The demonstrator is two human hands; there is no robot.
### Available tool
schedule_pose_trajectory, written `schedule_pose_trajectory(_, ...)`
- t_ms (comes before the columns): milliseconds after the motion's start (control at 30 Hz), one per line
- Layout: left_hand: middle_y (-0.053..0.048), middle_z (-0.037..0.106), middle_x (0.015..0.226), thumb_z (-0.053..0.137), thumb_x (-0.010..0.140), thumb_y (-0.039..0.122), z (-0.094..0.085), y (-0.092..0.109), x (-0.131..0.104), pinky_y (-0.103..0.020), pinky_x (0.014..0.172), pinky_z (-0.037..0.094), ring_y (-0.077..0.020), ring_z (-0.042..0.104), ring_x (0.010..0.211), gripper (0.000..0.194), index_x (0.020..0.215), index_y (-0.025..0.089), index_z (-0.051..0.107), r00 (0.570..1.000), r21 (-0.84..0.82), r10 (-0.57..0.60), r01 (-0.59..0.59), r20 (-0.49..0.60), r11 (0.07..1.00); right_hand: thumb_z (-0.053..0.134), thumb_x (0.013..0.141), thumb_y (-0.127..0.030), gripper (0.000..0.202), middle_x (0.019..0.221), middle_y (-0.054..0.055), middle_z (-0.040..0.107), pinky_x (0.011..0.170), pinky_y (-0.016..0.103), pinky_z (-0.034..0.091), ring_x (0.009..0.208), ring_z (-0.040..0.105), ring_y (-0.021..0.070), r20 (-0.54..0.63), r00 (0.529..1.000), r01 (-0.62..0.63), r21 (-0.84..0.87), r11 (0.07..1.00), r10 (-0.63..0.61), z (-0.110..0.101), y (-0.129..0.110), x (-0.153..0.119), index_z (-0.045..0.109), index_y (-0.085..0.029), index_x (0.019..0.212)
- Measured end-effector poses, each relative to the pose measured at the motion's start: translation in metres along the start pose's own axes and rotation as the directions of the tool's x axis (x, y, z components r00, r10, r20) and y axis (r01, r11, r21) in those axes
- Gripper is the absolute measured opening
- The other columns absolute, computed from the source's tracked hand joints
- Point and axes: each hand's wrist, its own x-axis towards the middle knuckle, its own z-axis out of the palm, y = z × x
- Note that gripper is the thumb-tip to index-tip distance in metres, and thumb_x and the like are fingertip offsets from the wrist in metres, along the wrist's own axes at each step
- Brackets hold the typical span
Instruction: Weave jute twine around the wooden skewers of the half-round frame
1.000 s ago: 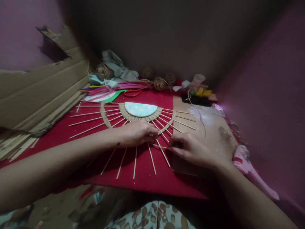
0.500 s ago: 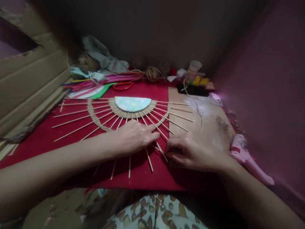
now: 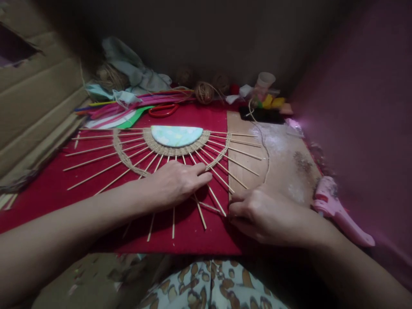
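The left hand lies over the lower middle of the stick frame, its fingers bent close together near the outer woven arc; what their tips hold, I cannot tell. The right hand, at the lower right of the frame, has its fingers curled narrowly and pinches the twine. Compared with the earlier frame, the right hand is a little farther from the left one, and a longer piece of twine is seen between them. The frame lies flat on the red surface, its right sticks over the brown board. A pale half-round pad sits at its top centre. Behind the frame are red scissors and twine balls; to its right lies a pink glue gun.
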Motion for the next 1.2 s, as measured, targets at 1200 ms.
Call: schedule_pose_trajectory(1200, -0.004, 0.06, 0.094, 0.047, 0.091, 0.027, -0.017, -0.017, 0.009, -0.029, 0.075, 0.044, -0.0152, 0.055, 0.084, 0.012, 0.097, 0.019, 0.054, 0.949, -0.476, -0.185, 0.291, 0.257, 0.83, 0.048, 0.086, -0.021, 0.021, 0.083, 0.007, 0.071, 0.061, 0.027, 0.031, 0.07, 0.057, 0.0161, -0.484, 0.699, -0.593, 0.018, 0.805, 0.526, -0.013, 0.047, 0.019, 0.069, -0.018, 0.085)
